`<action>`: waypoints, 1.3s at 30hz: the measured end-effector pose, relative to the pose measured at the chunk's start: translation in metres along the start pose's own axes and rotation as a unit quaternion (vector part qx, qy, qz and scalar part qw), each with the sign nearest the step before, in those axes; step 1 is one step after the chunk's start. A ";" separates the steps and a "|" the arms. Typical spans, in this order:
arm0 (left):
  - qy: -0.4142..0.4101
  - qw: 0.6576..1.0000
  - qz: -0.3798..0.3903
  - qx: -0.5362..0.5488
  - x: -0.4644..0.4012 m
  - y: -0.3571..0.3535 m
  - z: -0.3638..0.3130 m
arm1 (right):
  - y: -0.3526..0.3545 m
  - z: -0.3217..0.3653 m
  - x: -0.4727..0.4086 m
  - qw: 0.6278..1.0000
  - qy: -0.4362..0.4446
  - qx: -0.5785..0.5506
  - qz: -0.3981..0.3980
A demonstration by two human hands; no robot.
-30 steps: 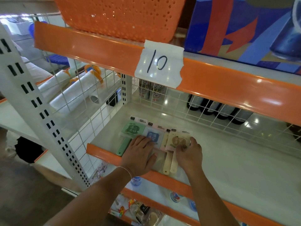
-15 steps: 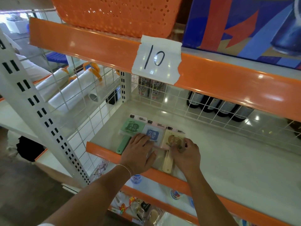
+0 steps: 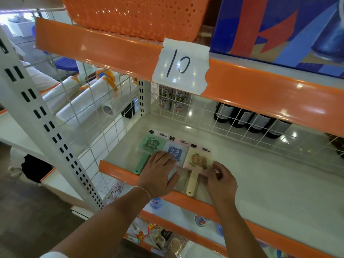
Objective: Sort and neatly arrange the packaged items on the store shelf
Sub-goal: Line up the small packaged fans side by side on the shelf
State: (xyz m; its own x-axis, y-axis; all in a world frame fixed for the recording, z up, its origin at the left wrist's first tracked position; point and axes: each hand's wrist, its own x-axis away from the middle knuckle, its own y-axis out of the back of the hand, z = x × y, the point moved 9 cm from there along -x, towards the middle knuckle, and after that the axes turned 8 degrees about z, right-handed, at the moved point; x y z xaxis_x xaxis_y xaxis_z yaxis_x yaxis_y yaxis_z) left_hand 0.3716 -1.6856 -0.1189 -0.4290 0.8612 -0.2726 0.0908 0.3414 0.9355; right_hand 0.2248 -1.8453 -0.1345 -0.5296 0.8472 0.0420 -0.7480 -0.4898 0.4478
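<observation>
Three flat packaged paddle-shaped brushes sit side by side at the white shelf's (image 3: 260, 183) front edge, the left hand (image 3: 158, 174) pressing flat-fingered on the blue middle pack (image 3: 176, 152), the right hand (image 3: 221, 180) pinching the glossy cream pack's (image 3: 198, 161) edge, beside the mint-green pack (image 3: 151, 144).

Three packaged paddle-shaped items lay side by side at the shelf's (image 3: 260, 183) front edge: a green one (image 3: 151, 145) at nine o'clock, a blue one (image 3: 176, 151) in the middle, a cream one (image 3: 198, 161) at three o'clock. The left hand (image 3: 158, 174) rested flat on the blue one; the right hand (image 3: 222, 181) pinched the cream package's right edge. A paper label (image 3: 180, 66) reading "10" hung at twelve o'clock.
</observation>
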 end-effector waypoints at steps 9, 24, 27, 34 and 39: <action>0.000 1.000 0.002 -0.006 0.001 0.000 0.000 | -0.002 0.000 0.000 1.000 0.012 -0.007 0.004; -0.001 1.000 0.009 -0.003 0.000 -0.002 0.000 | -0.004 0.002 0.000 0.999 0.030 0.008 0.010; -0.001 1.000 0.007 -0.001 0.000 -0.002 0.001 | -0.002 0.001 0.000 1.000 0.023 -0.001 0.000; -0.008 1.000 0.007 -0.003 -0.001 0.002 -0.002 | -0.005 0.019 0.033 0.995 0.098 -0.004 0.021; -0.002 1.000 0.007 0.009 0.000 -0.001 0.001 | -0.016 0.003 0.040 0.989 0.085 0.026 0.116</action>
State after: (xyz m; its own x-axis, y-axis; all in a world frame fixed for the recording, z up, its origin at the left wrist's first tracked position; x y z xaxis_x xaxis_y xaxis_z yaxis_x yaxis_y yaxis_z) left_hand 0.3721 -1.6857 -0.1195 -0.4240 0.8676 -0.2598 0.1132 0.3354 0.9353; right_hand 0.2168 -1.8030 -0.1375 -0.7470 0.6648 -0.0001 -0.5796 -0.6512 0.4900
